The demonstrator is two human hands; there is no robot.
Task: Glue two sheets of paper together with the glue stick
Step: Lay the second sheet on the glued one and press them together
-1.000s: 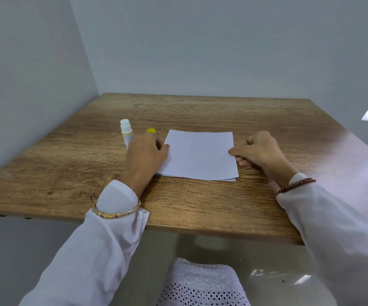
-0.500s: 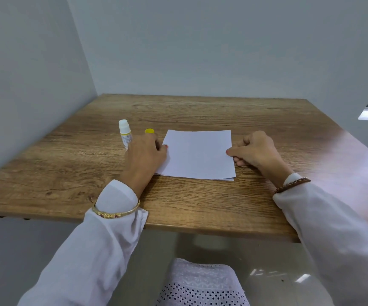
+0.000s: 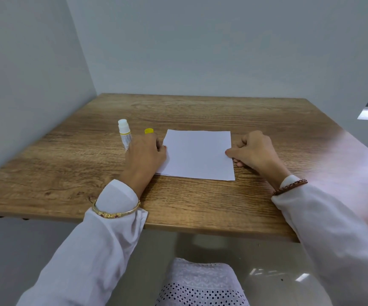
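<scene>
1. Left hand (image 3: 144,154) rests on the left edge of the white paper (image 3: 197,154), fingers curled, thumb on the sheet
2. Right hand (image 3: 252,152) has its fingers curled and its thumb pressing the paper's right edge
3. Paper lies flat mid-surface (image 3: 200,113); whether it is one sheet or two I cannot tell
4. Uncapped glue stick (image 3: 125,133) stands just beyond the left hand, with its yellow cap (image 3: 149,130) beside it

two hands (image 3: 146,154) (image 3: 251,151) pinch white paper (image 3: 197,154) at nine and three o'clock on a wooden desk (image 3: 200,202); uncapped glue stick (image 3: 124,133), yellow cap (image 3: 149,130) at ten.
</scene>
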